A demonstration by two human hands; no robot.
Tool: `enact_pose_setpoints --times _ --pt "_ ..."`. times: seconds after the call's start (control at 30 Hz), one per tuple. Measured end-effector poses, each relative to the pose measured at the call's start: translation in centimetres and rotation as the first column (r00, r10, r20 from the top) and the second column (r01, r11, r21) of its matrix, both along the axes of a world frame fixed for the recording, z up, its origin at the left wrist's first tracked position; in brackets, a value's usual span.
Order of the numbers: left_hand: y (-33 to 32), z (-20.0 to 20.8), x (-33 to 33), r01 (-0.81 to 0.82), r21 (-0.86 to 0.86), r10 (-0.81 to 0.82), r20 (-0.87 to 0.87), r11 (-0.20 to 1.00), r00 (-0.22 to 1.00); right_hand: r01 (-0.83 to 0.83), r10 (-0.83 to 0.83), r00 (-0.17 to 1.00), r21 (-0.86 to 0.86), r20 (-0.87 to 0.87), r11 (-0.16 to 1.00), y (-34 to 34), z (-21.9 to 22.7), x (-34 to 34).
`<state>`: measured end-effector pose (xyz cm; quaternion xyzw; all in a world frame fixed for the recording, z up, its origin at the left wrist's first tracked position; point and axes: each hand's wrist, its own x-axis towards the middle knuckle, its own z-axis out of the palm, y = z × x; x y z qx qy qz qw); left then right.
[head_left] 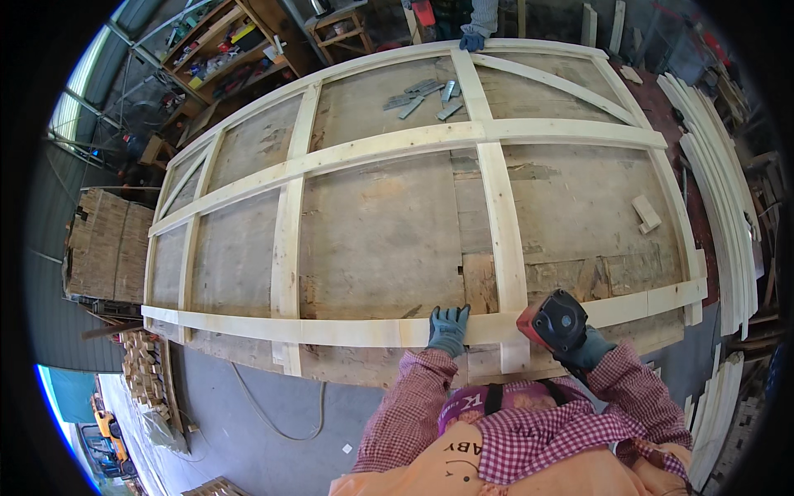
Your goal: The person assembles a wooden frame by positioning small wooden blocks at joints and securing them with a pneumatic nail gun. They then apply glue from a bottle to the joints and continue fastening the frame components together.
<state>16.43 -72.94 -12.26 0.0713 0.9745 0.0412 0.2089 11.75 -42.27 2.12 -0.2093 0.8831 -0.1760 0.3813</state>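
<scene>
A large pale wooden frame of boards lies before me, its near long board crossing close to my body. My left hand, in a grey-blue glove, rests on this board with its fingers stretched over it. Just to the right, my right hand grips a red and black nail gun. The gun is over the near board, beside its crossing with an upright board. Its tip is hidden, so I cannot tell whether it touches the wood.
Metal strips lie in a far bay of the frame, and small wood blocks in a right one. A co-worker's gloved hand touches the far edge. Long boards are stacked at right. A hose runs over the floor.
</scene>
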Motion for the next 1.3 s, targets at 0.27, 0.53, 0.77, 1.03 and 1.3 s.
enact_pose_setpoints --times 0.27,0.53,0.77,1.03,1.3 --pt "0.3 -1.0 0.0 0.006 0.013 -0.005 -0.067 1.0 0.998 -0.05 0.032 0.99 -0.129 -0.139 0.99 2.0 -5.5 0.0" --pt "0.3 -0.5 -0.1 0.011 -0.006 -0.011 -0.036 1.0 0.999 -0.077 0.039 0.993 -0.353 -0.113 0.932 0.5 -0.6 -0.4" --pt "0.2 -0.6 0.0 0.011 -0.007 -0.011 -0.015 1.0 1.0 -0.173 0.014 0.92 -0.373 -0.392 0.912 0.9 -1.3 1.2" --pt "0.2 -0.8 0.0 -0.004 0.003 0.004 -0.028 1.0 1.0 -0.138 -0.037 0.93 -0.438 -0.367 0.888 0.6 0.6 1.5" --pt "0.5 -0.5 -0.3 -0.003 0.015 0.004 -0.04 1.0 0.999 -0.151 0.003 0.94 -0.407 -0.342 0.901 0.2 1.5 0.9"
